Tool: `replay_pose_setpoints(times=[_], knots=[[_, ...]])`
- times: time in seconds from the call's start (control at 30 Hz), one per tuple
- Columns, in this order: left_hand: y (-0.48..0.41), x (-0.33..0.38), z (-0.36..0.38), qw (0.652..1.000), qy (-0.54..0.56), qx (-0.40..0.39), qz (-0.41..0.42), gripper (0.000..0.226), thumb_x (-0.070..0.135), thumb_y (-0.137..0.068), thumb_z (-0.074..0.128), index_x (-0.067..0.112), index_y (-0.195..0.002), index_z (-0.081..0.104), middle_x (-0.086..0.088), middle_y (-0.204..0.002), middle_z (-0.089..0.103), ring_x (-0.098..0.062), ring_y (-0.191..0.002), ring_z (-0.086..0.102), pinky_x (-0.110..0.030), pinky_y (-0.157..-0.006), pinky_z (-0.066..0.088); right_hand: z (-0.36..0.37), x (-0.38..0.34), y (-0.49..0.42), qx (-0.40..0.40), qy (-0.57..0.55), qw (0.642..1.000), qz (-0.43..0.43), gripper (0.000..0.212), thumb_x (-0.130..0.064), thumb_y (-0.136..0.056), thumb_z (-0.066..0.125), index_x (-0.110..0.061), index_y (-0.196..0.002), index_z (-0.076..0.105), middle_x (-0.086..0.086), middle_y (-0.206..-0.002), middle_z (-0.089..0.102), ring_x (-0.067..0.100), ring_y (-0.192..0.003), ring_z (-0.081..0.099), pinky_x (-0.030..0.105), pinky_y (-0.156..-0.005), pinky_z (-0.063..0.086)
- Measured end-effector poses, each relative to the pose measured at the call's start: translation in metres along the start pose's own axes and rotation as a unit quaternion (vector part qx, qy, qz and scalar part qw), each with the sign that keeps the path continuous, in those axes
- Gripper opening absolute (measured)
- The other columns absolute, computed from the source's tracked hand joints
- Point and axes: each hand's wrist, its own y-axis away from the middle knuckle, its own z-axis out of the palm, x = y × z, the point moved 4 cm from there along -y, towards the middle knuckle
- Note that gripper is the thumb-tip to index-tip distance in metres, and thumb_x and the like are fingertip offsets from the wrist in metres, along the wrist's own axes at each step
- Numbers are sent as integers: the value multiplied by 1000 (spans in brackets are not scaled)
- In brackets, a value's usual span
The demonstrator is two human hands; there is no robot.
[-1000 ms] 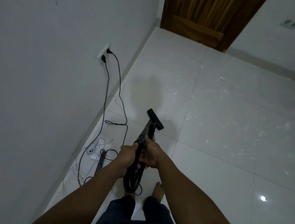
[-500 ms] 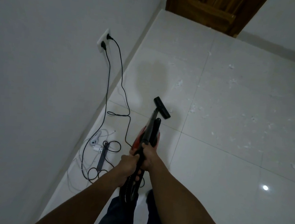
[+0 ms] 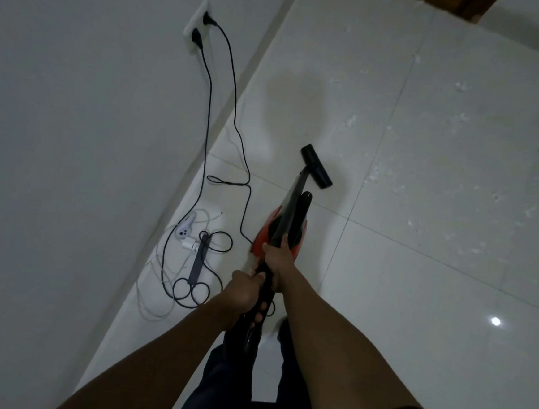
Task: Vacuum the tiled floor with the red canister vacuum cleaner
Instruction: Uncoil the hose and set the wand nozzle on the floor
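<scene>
Grip: left hand has its fingers curled round the black hose handle. Right hand is just ahead of it, fingers wrapped round the wand. Both closed on the tool.

Position: red canister vacuum cleaner sits low on the tiled floor, directly under the wand. The floor nozzle is at a tile joint, near the left wall.

Risks, judged:
- Black power cord runs from the wall socket and loops on the floor just beside the canister. A forward pull could snag it or tug the plug.
- Power strip and loose white cables lie left of the canister. A leftward sweep could suck in a cable.
- White debris lies mostly to the right of the nozzle. Staying on this line would miss it.

Change against one second ago: the view is tipped further down, so the wooden door shows only as a corner. The red body, hidden then, is plainly visible. The right hand is further forward of the left. The bare feet are out of sight.
</scene>
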Motion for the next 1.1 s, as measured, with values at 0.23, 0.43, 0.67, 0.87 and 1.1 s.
replay_pose_setpoints(times=[0.23, 0.43, 0.67, 0.87, 1.1], knots=[[-11, -5, 8, 999, -12, -29, -32, 48, 40, -107, 36, -2, -94, 57, -9, -56, 59, -18, -38, 52, -24, -41, 44, -13, 4, -12, 24, 74, 997, 1, 70, -22, -104, 43, -41, -155, -2, 21, -129, 53, 15, -76, 58, 16, -34, 46], [-17, -9, 11, 998, 5, -38, -52, 50, 43, -107, 33, 0, -97, 58, -9, -61, 60, -21, -46, 54, -32, -54, 46, -15, 7, -25, 61, 231, 969, -62, 73, -19, -103, 42, -32, -156, -6, 15, -128, 57, 22, -92, 61, 26, -74, 44], [-10, -4, 23, 994, 33, -76, -73, 49, 44, -108, 29, 3, -99, 55, -7, -58, 58, -18, -44, 53, -28, -49, 45, -23, 7, -38, 74, 312, 946, -58, 79, -26, -100, 48, -31, -156, -7, 17, -118, 58, 17, -73, 52, 28, -69, 44], [-10, 19, 34, 992, 105, -71, -23, 53, 44, -108, 31, 1, -94, 59, -9, -61, 60, -20, -46, 55, -28, -46, 46, -24, -28, -50, 44, 372, 925, -61, 83, -20, -98, 48, -28, -156, -10, 15, -107, 60, 18, -75, 55, 29, -64, 43], [-22, 38, 43, 981, 186, -46, 29, 44, 35, -107, 39, -3, -121, 56, -17, -76, 61, -26, -53, 58, -34, -52, 51, -21, -75, -62, 39, 471, 876, -90, 86, -8, -94, 53, -21, -157, -4, 20, -138, 48, 29, -94, 60, 29, -64, 44]])
